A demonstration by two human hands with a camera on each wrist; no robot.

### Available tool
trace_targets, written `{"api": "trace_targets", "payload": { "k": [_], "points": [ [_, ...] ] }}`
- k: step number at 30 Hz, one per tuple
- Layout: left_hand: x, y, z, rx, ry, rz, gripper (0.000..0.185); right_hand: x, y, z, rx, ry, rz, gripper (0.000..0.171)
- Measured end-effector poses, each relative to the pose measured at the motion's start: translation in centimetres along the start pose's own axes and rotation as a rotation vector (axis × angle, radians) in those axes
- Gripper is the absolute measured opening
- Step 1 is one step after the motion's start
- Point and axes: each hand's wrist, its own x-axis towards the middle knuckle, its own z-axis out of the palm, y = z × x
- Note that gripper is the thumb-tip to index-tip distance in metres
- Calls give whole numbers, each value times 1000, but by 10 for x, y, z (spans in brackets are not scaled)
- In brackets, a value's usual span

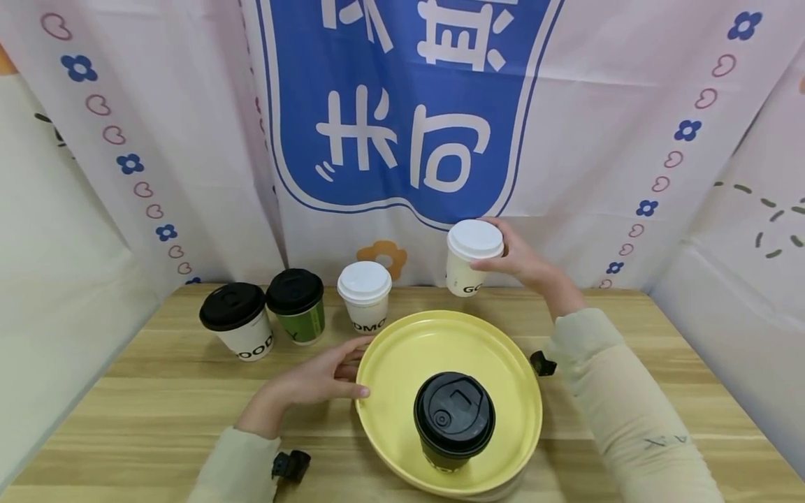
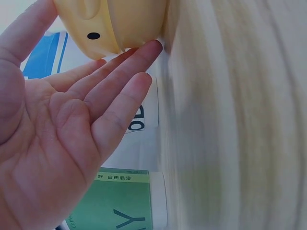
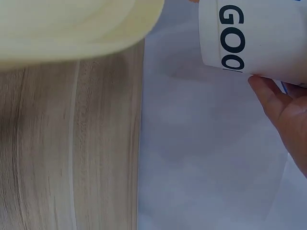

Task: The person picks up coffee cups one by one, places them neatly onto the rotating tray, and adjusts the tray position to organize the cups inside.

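My right hand [image 1: 518, 258] grips a white paper cup [image 1: 465, 272] with a white lid, upright and raised at the back of the table. In the right wrist view, fingertips lie against the side of this cup [image 3: 259, 38]. My left hand [image 1: 314, 377] rests its extended fingers and thumb at the left edge of a round yellow tray [image 1: 390, 377]. In the left wrist view those straight fingers [image 2: 124, 72] reach under the tray's rounded yellow body [image 2: 134, 24], which bears a black dot. On the tray stands a dark cup with a black lid [image 1: 455, 412].
Left of the tray stand a white-lidded cup [image 1: 365, 293], a green cup [image 1: 302, 321] with a black lid and a white cup [image 1: 248, 335] with a black lid. A printed curtain [image 1: 220, 140] hangs behind the wooden table [image 1: 126, 419].
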Motion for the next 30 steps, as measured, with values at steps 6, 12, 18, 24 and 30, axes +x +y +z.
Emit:
{"api": "trace_targets", "payload": {
  "k": [6, 12, 18, 24, 30],
  "points": [
    [-2, -1, -1, -4, 3, -1, 88, -11, -3, -11, -17, 15, -4, 82],
    [-2, -2, -1, -13, 2, -2, 87, -25, -4, -20, -48, 23, 7, 85],
    [-2, -1, -2, -21, 1, -6, 88, -38, -1, -26, -54, 39, -7, 85],
    [-1, -1, -2, -32, -3, -15, 88, -54, 3, -32, -77, 36, -9, 83],
    [0, -1, -1, -31, -6, -6, 87, -72, 5, -35, -68, 49, -15, 82]
  ]
}}
